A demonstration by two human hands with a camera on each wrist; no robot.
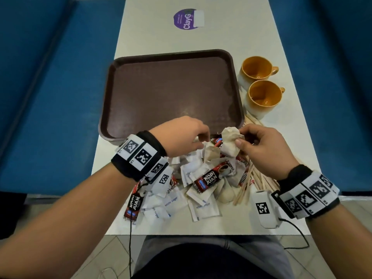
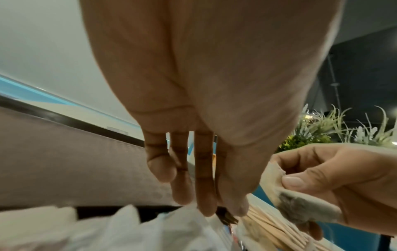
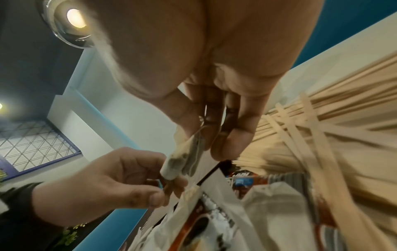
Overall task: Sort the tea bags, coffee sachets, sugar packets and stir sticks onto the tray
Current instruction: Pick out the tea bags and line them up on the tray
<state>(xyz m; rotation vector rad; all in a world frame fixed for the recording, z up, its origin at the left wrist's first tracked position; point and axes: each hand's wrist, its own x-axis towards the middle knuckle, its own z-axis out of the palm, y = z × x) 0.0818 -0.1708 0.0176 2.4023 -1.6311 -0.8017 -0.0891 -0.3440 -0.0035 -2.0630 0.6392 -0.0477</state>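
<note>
My right hand (image 1: 240, 140) holds a bunch of beige tea bags (image 1: 229, 143) just above the pile, near the front edge of the brown tray (image 1: 171, 87). In the right wrist view its fingers (image 3: 225, 146) pinch the tea bags (image 3: 182, 158). My left hand (image 1: 203, 138) hovers beside them, thumb and fingertips pinched together at the tea bags' lower end (image 3: 168, 175). Below lie white sugar packets (image 1: 203, 206), red coffee sachets (image 1: 211, 178) and wooden stir sticks (image 1: 259, 178). Nothing lies on the tray.
Two orange mugs (image 1: 255, 69) (image 1: 263, 95) stand right of the tray. A round purple sticker (image 1: 188, 18) is on the table's far end. A white tagged device (image 1: 263, 208) with a cable lies near the front right edge. Blue benches flank the narrow table.
</note>
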